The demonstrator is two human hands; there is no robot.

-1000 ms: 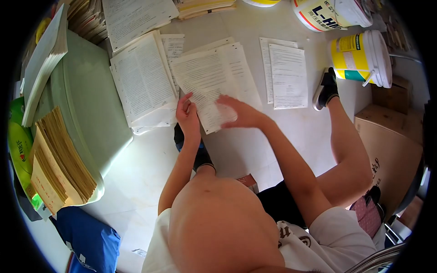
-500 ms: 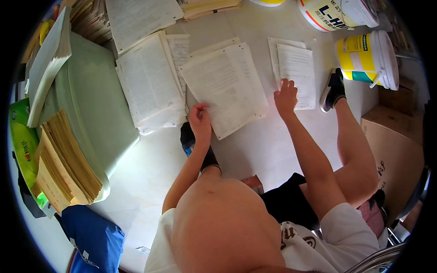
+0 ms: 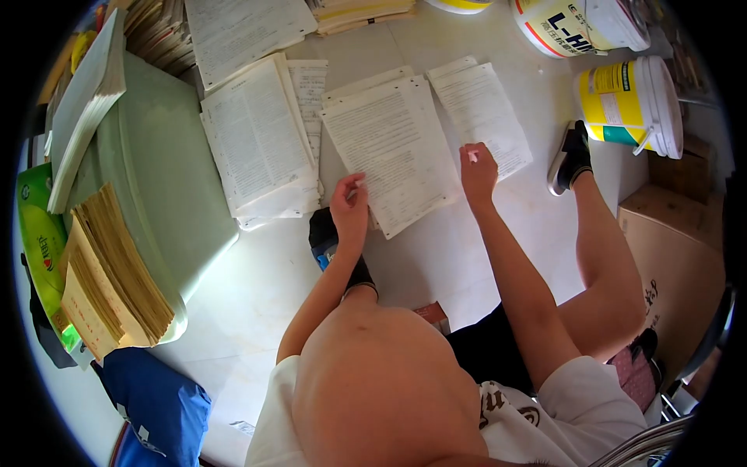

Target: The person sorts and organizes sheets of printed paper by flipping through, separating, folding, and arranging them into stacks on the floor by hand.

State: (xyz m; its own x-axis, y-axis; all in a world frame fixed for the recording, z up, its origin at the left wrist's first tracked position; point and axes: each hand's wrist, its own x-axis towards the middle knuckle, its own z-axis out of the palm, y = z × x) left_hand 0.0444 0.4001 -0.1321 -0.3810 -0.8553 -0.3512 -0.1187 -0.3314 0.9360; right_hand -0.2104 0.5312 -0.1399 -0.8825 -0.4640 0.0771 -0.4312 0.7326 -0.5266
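My left hand [image 3: 350, 204] has its fingers curled at the left edge of the middle stack of printed sheets [image 3: 393, 152]. Whether paper lies between those fingers is hidden. My right hand [image 3: 478, 173] is closed in a pinch at the lower left edge of the right-hand printed sheets [image 3: 484, 109]. These sheets lie tilted on the floor, their upper left corner close beside the middle stack. Left of my left hand rests another pile of printed sheets [image 3: 258, 136], with a handwritten-looking page [image 3: 309, 86] showing from under it.
A pale green bin [image 3: 159, 163] on the left bears a thick bound paper stack [image 3: 117, 272]. Yellow-and-white buckets [image 3: 622, 97] stand at the back right, above a cardboard box [image 3: 669, 249]. My shoes [image 3: 574, 156] flank the papers. A blue bag [image 3: 156, 405] lies lower left.
The right-hand sheets have shifted left and turned, along with my right hand. The middle stack and my left hand have moved slightly right, and the stack's top sheet has straightened.
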